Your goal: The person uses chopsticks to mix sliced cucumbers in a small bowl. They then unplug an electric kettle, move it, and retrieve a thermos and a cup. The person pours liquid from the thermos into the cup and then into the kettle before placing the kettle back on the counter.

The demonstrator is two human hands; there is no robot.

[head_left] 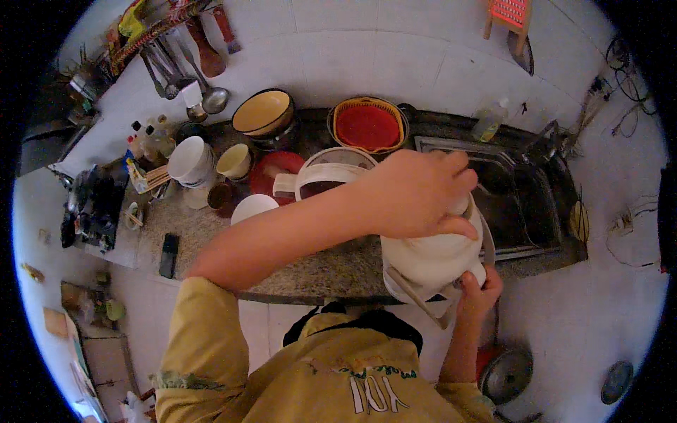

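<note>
A white rounded vessel with a thin pale-grey handle frame (427,257) is at the counter's front edge, left of the sink. My left forearm reaches across the counter, and my left hand (423,194) is closed over the vessel's top, thumb toward me. What lies under its palm is hidden. Lower on the right side, my right hand (482,290) grips the vessel near its rounded end, with the thumb on top. Just beyond my left wrist sits a white pot with a side handle (337,171), partly covered by the arm.
The sink (511,204) lies right of the vessel. Along the counter stand a red-lined basket (367,125), a yellow bowl (264,113), stacked white bowls (190,161), a red plate (271,176) and a dark phone-like object (169,255). Ladles (214,99) hang on the wall.
</note>
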